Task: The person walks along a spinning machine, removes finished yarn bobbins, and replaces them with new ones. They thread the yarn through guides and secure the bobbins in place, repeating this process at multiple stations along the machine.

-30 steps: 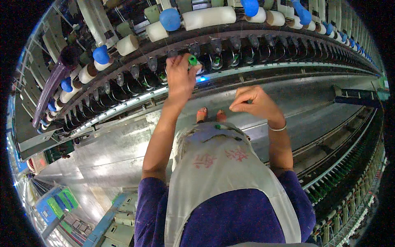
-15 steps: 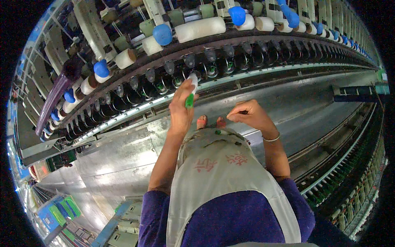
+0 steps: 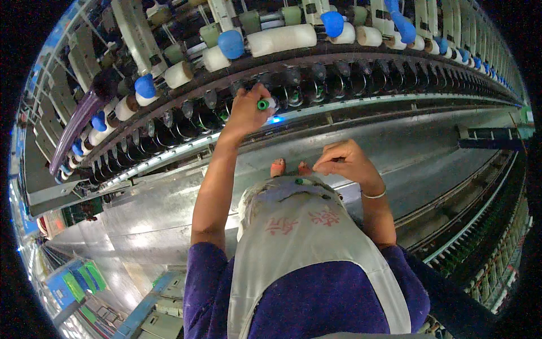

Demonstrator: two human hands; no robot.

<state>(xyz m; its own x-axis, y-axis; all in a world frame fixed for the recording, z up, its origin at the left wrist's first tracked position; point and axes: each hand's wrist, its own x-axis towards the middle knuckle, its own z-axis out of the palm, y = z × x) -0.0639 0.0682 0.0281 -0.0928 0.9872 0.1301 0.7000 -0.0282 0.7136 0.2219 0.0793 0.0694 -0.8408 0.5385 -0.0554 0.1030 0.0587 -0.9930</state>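
Note:
My left hand (image 3: 250, 113) is stretched out to the row of dark spindles on the spinning frame, its fingers closed around a small bobbin (image 3: 263, 105). The green hollow end of the bobbin faces me, and some white yarn shows beside it. Whether the bobbin touches a spindle is hidden by the hand. My right hand (image 3: 348, 163) hovers in front of my apron (image 3: 305, 226), thumb and fingertips pinched together. Anything between those fingertips is too small to make out. Another green-ended bobbin (image 3: 304, 181) shows at the apron's pocket opening.
Above the spindles runs a row of white rollers (image 3: 282, 40) with blue wads (image 3: 231, 44) among them. A purple tube (image 3: 79, 127) hangs at the left. A blue light (image 3: 276, 120) glows on the rail. Another machine (image 3: 474, 226) stands at the right, beyond the metal floor (image 3: 169, 214).
My left hand has moved forward to the spindles with the bobbin, which has turned so its green end points toward me. My right hand stays nearly in place, still pinched.

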